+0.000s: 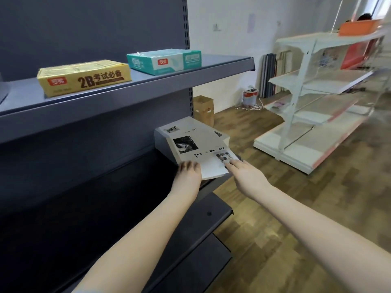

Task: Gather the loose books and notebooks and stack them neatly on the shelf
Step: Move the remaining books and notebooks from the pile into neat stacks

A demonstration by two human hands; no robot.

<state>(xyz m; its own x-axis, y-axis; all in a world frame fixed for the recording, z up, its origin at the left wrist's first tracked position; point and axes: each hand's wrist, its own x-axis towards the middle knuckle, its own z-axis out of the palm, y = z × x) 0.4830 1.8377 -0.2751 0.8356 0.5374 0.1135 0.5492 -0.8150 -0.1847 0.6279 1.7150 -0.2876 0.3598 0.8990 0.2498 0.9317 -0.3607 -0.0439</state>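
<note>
Head view: notebook (pixel 196 154) lengthwise into shelf (pixel 135 182); left hand (pixel 189 169) grips, right hand (pixel 240 173) presses flat.

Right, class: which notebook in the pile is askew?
The top notebook, which the left hand and right hand touch: it is turned and juts out, while the stack beneath lies square.

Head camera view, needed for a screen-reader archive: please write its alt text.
Left hand grips and right hand touches a pale notebook atop a stack on the dark lower shelf. A yellow box and a teal box sit above.
</note>
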